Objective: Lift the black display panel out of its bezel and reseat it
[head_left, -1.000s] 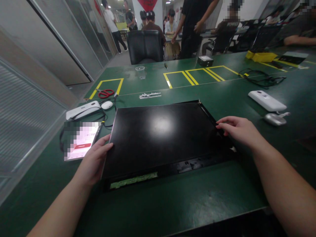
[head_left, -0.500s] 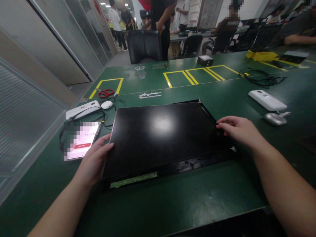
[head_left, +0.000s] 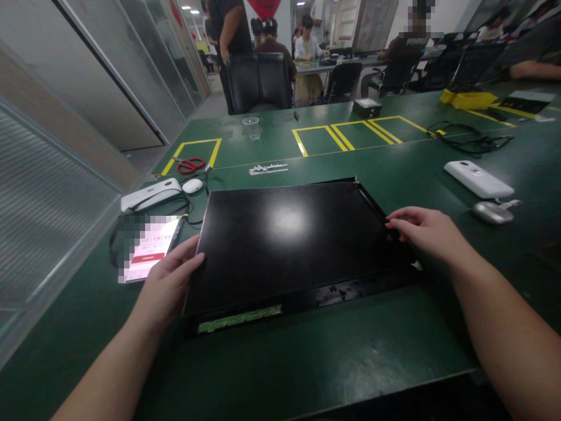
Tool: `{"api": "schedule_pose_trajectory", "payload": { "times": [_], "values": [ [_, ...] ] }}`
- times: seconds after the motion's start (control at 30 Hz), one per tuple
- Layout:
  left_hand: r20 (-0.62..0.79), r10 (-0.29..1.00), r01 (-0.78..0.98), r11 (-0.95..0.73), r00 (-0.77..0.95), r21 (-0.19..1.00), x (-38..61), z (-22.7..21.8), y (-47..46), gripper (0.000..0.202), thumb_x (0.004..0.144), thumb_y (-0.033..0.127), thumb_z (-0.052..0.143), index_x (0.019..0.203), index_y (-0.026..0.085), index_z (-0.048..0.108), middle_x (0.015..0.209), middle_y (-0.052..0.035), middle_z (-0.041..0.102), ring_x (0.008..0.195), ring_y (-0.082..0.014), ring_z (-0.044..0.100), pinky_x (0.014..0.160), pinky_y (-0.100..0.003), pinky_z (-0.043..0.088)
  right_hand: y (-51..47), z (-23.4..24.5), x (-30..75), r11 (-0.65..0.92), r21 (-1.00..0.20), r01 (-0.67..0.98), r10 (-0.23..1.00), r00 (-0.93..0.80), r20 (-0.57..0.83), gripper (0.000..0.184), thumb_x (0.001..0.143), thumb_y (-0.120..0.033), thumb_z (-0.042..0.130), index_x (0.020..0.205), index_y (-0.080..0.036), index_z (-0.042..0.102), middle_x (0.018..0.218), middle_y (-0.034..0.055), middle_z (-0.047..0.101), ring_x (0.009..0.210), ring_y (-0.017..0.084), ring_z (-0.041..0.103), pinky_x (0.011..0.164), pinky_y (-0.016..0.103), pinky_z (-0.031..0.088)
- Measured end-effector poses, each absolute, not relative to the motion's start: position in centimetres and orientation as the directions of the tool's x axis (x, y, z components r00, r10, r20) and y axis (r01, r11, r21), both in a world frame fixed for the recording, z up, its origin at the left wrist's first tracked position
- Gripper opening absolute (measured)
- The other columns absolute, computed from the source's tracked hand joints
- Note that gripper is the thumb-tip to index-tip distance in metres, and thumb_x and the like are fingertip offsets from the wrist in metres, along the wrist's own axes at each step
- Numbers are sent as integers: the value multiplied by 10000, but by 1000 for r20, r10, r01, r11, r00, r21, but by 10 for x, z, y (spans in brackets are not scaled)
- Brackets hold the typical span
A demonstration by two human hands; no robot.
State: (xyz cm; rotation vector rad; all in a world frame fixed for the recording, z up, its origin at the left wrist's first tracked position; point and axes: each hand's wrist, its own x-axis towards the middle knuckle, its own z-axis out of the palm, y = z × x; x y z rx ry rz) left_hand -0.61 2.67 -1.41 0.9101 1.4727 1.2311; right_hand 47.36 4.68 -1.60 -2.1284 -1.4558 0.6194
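Note:
A flat black display panel (head_left: pixel 263 251) rests over a black frame (head_left: pixel 342 295), whose rim shows along the right and front sides. A green strip like a circuit board (head_left: pixel 241 318) shows at the front left. My left hand (head_left: pixel 169 286) grips the panel's left edge, thumb on top and the other fingers partly hidden at the side. At the right rim, my right hand (head_left: pixel 423 229) has thumb and forefinger pinched together on the frame's edge. The panel does not reach that right rim, leaving a dark gap.
Left of the panel lie a lit phone (head_left: pixel 153 251), a white device (head_left: pixel 151 195), a mouse-shaped white piece (head_left: pixel 191 186) and red scissors (head_left: pixel 191 165). Beyond are white scraps (head_left: pixel 268 169) and a plastic cup (head_left: pixel 252 128). A white power bank (head_left: pixel 477 179) and a silver gadget (head_left: pixel 493 213) lie right.
Both hands keep their places on the panel and frame. The view has shifted slightly, and a standing person in the background has moved left.

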Motion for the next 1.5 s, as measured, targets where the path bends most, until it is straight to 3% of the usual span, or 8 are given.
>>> {"api": "schedule_pose_trajectory", "payload": {
  "times": [0.1, 0.2, 0.27, 0.4, 0.57, 0.73, 0.93, 1.5],
  "values": [
    [-123, 960, 114, 156, -252, 981, -15, -23, 29, 570, 667, 413, 939, 1200, 253, 816, 1595, -76, 625, 1508, -396, 501, 1276, -556, 349, 47, -18, 476, -294, -622, 725, 946, 316, -79, 203, 782, -431, 667, 882, -293, 777, 747, 39, 786, 686, 293, 739, 741, 463, 565],
    [-92, 961, 190, 145, -259, 971, -22, -30, 32, 447, 651, 393, 947, 1068, 271, 846, 1635, -73, 581, 1578, -399, 388, 1313, -550, 252, 47, -19, 476, -288, -627, 724, 947, 312, -74, 194, 782, -426, 669, 881, -299, 777, 766, 35, 790, 665, 282, 733, 743, 462, 569],
    [-68, 972, 276, 130, -223, 952, -26, -35, 34, 421, 659, 422, 935, 1044, 278, 845, 1620, -88, 591, 1578, -395, 389, 1312, -543, 255, 47, -19, 475, -288, -628, 723, 946, 317, -69, 190, 782, -426, 669, 876, -301, 777, 732, 31, 775, 669, 283, 732, 750, 461, 567],
    [-23, 993, 450, 74, -118, 890, -36, -50, 39, 547, 713, 544, 854, 1166, 239, 811, 1654, -152, 525, 1550, -421, 429, 1289, -586, 287, 46, -18, 473, -307, -617, 724, 939, 335, -75, 200, 780, -440, 663, 865, -297, 775, 686, 26, 753, 674, 293, 731, 754, 469, 554],
    [20, 999, 643, 13, -44, 765, -45, -60, 43, 627, 794, 595, 735, 1262, 180, 773, 1641, -207, 511, 1530, -428, 449, 1259, -602, 338, 47, -19, 475, -310, -635, 707, 939, 333, -88, 212, 771, -436, 669, 881, -292, 780, 742, 33, 777, 683, 285, 732, 755, 459, 547],
    [33, 999, 691, -4, -29, 723, -43, -59, 42, 688, 818, 608, 669, 1301, 123, 738, 1628, -244, 508, 1502, -425, 484, 1239, -596, 374, 48, -23, 478, -290, -668, 685, 940, 337, -62, 233, 750, -456, 679, 866, -279, 777, 738, 46, 785, 635, 265, 710, 655, 419, 541],
    [58, 998, 734, -11, -39, 680, -40, -59, 41, 645, 823, 597, 639, 1277, 150, 742, 1592, -230, 546, 1463, -425, 534, 1228, -592, 392, 49, -24, 477, -321, -730, 604, 926, 361, -109, 243, 743, -437, 667, 870, -258, 770, 907, 76, 821, 625, 219, 684, 623, 378, 529],
    [127, 992, 831, -89, 22, 548, -30, -47, 39, 525, 856, 528, 609, 1250, 211, 751, 1527, -176, 608, 1444, -435, 540, 1247, -623, 349, 50, -27, 479, -310, -678, 667, 931, 359, -73, 225, 752, -454, 669, 854, -278, 764, 778, 60, 787, 657, 265, 704, 660, 434, 552]
  ]
}}
